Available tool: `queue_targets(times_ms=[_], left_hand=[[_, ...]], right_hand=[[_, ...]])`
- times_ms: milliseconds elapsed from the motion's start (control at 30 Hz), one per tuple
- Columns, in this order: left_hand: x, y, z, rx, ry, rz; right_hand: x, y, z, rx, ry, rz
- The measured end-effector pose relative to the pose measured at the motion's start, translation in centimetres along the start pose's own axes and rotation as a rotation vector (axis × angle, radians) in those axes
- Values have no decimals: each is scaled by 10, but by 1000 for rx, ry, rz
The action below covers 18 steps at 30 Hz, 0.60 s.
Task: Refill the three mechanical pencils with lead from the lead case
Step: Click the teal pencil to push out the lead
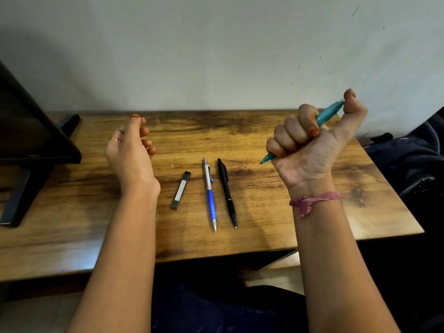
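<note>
1. Nearest the camera, two bare forearms reach up over the near edge of a wooden table (72, 236); the right wrist wears a pink band (312, 201).
2. On the table between the arms lie three things side by side, apart from one another: a dark lead case (181, 190) on the left, a blue pencil (210, 194) in the middle, a black pencil (227, 192) on the right; both pencils point their tips toward the person.
3. The left hand (131, 150) hovers above the table left of the case, fingers loosely curled and slightly apart, holding nothing (a ring sits on one finger); it touches neither case nor pencils.
4. The right hand (310, 143) is raised over the table's right side, fingers wrapped in a fist round a teal pencil (328, 114); its tip pokes out below the little finger, pointing down-left, and the thumb presses on the cap end, as far as the angle shows.
5. At far left stands a black monitor (31, 131) on its foot; behind the table rises a pale wall (216, 56); dark cloth (408, 152) lies beyond the right edge.
</note>
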State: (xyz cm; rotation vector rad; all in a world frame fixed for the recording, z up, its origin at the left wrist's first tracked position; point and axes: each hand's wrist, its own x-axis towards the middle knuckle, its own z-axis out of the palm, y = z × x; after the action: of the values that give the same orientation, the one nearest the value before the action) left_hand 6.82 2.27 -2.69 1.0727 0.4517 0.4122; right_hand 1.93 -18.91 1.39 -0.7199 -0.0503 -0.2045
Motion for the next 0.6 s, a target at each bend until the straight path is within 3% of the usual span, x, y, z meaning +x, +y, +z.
queue_targets(times_ms=[400, 600], left_hand=[[2, 1, -2, 2, 1, 3], [3, 0, -3, 8, 3, -5]], right_hand=[[-1, -1, -2, 93, 9, 41], [-1, -1, 0, 8, 30, 4]])
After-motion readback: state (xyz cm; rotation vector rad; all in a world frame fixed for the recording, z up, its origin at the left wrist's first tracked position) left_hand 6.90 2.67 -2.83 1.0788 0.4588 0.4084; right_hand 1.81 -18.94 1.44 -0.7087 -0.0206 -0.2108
